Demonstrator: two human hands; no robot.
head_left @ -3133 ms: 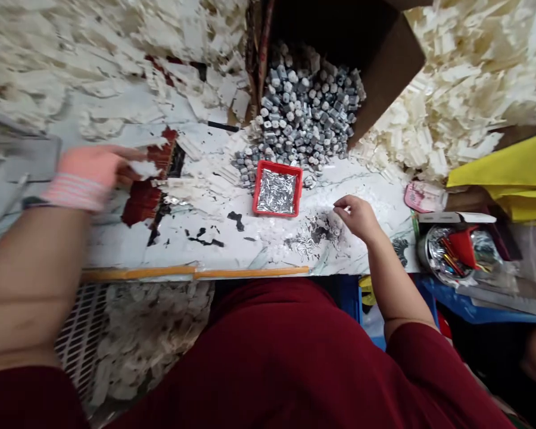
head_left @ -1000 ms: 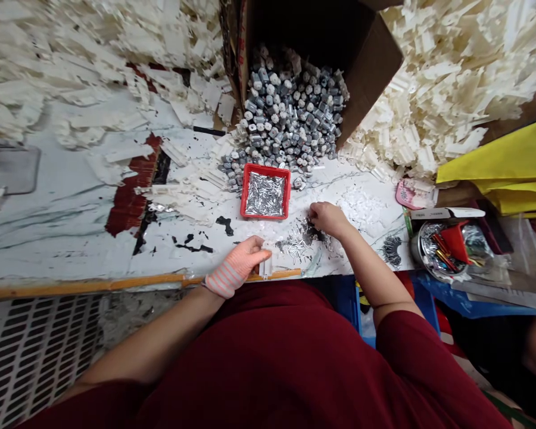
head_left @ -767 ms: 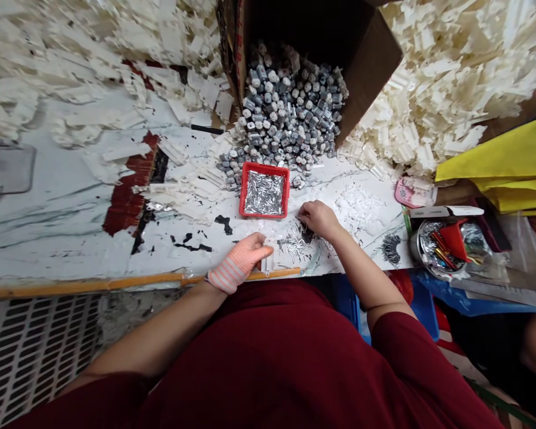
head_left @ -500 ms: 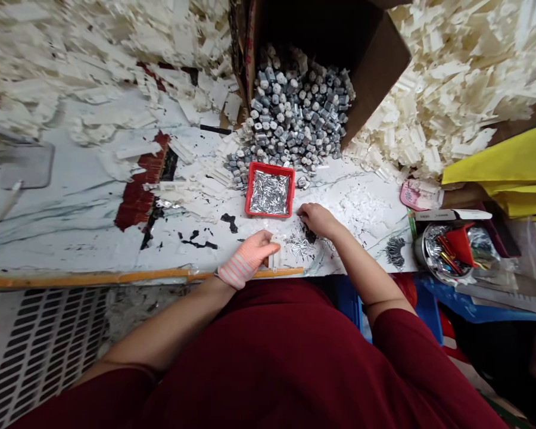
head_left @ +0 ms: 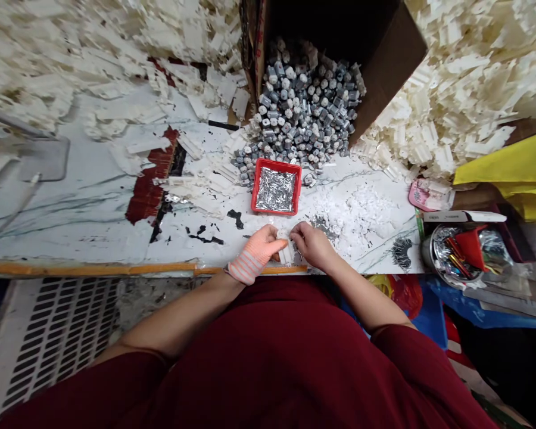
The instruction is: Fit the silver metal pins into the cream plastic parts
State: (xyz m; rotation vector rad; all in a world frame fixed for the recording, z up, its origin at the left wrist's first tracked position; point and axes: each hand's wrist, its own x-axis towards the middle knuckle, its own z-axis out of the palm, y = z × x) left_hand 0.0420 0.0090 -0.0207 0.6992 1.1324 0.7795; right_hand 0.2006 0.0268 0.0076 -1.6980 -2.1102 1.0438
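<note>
My left hand [head_left: 258, 253], in an orange and white striped glove, grips a small white plastic part [head_left: 286, 255] close to the table's front edge. My bare right hand [head_left: 312, 244] is at the part's right side, its fingers pinched together; whatever they hold is too small to make out. Just beyond both hands stands a red square tray [head_left: 298, 192] filled with short silver metal pins [head_left: 275, 189]. The loose pins on the table by the right hand are mostly hidden by it.
A cardboard box [head_left: 390, 65] on its side spills small grey motors [head_left: 308, 107] behind the tray. White plastic parts are heaped at the left [head_left: 107, 47] and right [head_left: 451, 89]. A metal bowl [head_left: 429, 253] of mixed small things stands at the right, near a yellow sheet [head_left: 509, 161].
My right hand has moved from the loose pins on the table left and nearer, to the white part in my left hand. The view has shifted slightly.
</note>
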